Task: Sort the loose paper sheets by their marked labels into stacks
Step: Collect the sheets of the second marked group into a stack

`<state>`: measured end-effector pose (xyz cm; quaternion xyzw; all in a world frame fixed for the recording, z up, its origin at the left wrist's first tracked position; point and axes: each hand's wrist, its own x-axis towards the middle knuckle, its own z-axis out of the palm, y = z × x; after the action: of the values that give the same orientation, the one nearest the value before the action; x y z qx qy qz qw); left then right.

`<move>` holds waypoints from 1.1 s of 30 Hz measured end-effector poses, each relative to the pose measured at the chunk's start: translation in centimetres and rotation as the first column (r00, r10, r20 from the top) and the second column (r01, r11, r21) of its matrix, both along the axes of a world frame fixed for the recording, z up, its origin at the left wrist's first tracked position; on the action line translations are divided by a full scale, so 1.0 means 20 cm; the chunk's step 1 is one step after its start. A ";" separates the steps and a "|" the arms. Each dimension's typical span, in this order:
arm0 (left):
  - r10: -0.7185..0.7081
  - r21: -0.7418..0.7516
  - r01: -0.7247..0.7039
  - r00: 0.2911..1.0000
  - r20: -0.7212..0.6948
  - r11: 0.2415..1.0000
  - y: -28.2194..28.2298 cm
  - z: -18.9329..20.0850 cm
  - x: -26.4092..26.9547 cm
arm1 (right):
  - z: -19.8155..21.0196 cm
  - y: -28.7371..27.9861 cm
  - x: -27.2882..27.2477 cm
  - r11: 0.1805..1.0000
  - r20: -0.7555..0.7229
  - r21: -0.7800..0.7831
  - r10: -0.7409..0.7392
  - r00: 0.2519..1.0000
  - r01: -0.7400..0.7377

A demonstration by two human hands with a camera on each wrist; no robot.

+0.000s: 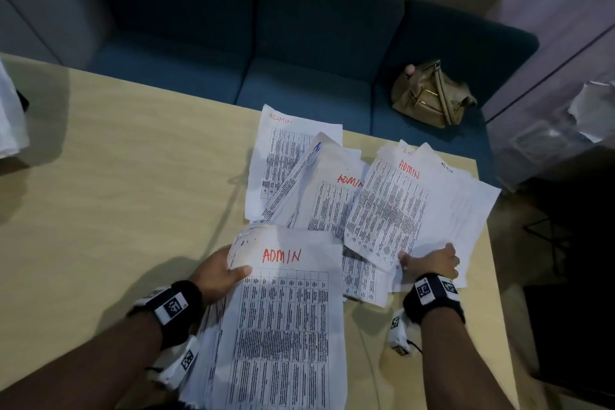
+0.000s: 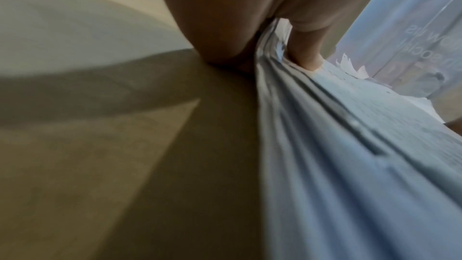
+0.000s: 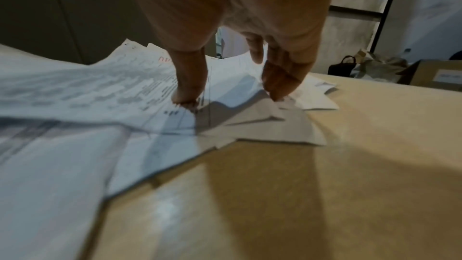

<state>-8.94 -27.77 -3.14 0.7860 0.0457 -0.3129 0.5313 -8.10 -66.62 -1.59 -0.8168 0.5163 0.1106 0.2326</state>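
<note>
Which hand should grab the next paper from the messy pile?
Right, probably. The right hand rests its thumb and fingertips on the near edge of a loose ADMIN sheet, so it can lift that one. The left hand is busy gripping the ADMIN stack.

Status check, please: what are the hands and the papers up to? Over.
Left hand grips the ADMIN stack at its edge. Right hand presses the loose sheets. Those overlap, askew.
</note>
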 end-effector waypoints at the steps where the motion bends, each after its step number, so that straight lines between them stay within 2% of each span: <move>1: 0.000 0.000 0.000 1.000 -0.001 1.000 0.00 0.00 0.00 | 0.00 -0.01 0.00 0.999 0.013 0.042 -0.010 1.000 0.009; 4: 0.012 0.015 -0.012 1.000 -0.015 1.000 0.00 0.00 0.00 | 0.01 -0.01 0.00 0.987 0.035 0.154 0.036 0.999 -0.041; 6: 0.008 0.021 -0.007 1.000 -0.023 1.000 0.00 0.01 0.00 | 0.01 0.00 -0.02 0.990 0.106 0.134 0.037 0.994 -0.051; 9: -0.014 0.017 0.014 1.000 -0.027 1.000 0.00 0.02 0.01 | 0.00 -0.05 -0.04 0.992 0.259 0.074 -0.119 0.958 0.104; 11: 0.003 0.027 -0.002 0.999 -0.040 1.000 0.01 0.00 0.00 | 0.01 -0.11 -0.04 0.983 0.233 0.012 -0.178 0.956 0.181; 14: 0.044 0.031 -0.042 0.997 -0.069 0.999 0.01 -0.01 -0.01 | 0.02 -0.22 -0.06 0.982 0.105 -0.053 -0.176 0.979 0.182; 18: 0.061 0.014 -0.060 0.995 -0.078 0.998 0.00 0.00 -0.01 | 0.02 -0.26 -0.06 0.988 0.120 -0.082 -0.119 0.986 0.129; 22: 0.073 0.005 -0.073 0.992 -0.098 0.997 0.00 0.02 -0.01 | 0.01 -0.22 -0.06 0.991 0.171 -0.135 0.007 0.985 0.016; 25: 0.081 0.007 -0.080 0.989 -0.121 0.997 -0.01 0.03 -0.01 | 0.01 -0.19 -0.05 0.988 0.226 -0.150 0.012 0.974 0.023; 29: 0.067 0.005 -0.067 0.991 -0.113 0.998 0.01 0.01 0.00 | 0.00 -0.19 -0.06 0.989 0.185 -0.146 0.038 0.982 -0.011; 33: 0.053 0.001 -0.053 0.993 -0.109 0.999 0.03 0.00 -0.01 | -0.02 -0.19 -0.11 0.926 0.023 -0.333 0.199 0.980 -0.180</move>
<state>-9.05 -27.25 -3.21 0.7656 0.0954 -0.3412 0.5369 -10.24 -70.38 -1.97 -0.8929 0.4395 0.0219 0.0955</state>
